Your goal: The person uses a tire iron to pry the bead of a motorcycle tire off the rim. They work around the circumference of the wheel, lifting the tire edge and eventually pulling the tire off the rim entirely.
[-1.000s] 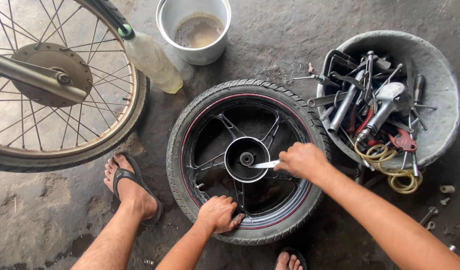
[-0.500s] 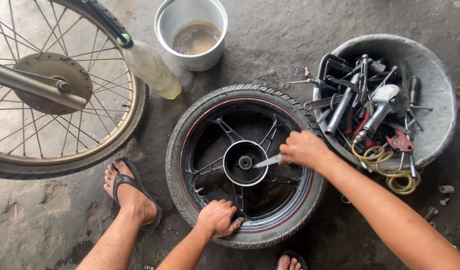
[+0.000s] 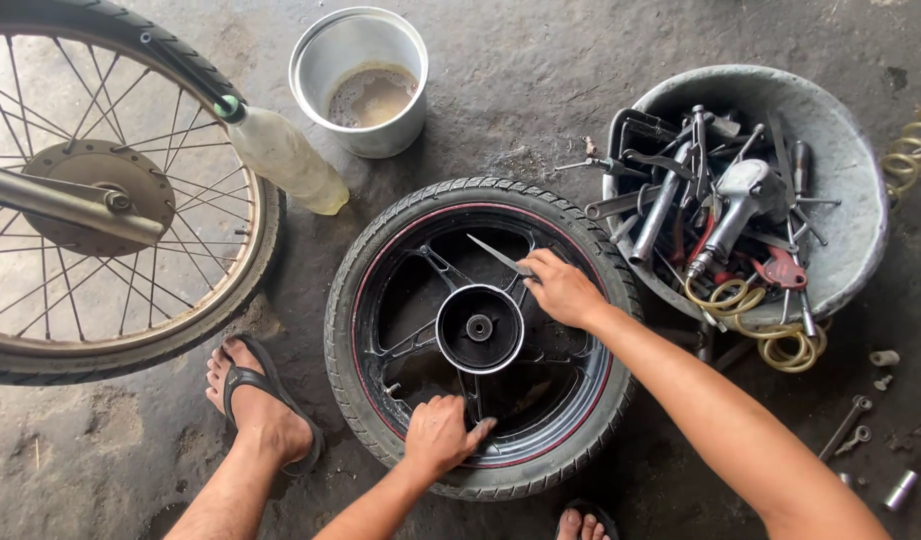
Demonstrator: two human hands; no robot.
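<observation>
Concrete floor (image 3: pixel 540 90); right hand (image 3: pixel 563 290) hides its tool's handle (image 3: pixel 500 256) over the wheel (image 3: pixel 480 335).

left hand (image 3: pixel 442 433): fingers curled, pressing down | right hand (image 3: pixel 563 288): closed grip, arm extended

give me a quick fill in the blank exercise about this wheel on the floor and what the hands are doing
1. The right hand holds a thin metal ____ over the black wheel.
2. The left hand grips a ____ of that wheel.
3. The grey basin is full of ____.
4. The plastic bottle lies against the ____ wheel.

Missing words: blade; spoke; tools; spoked
</observation>
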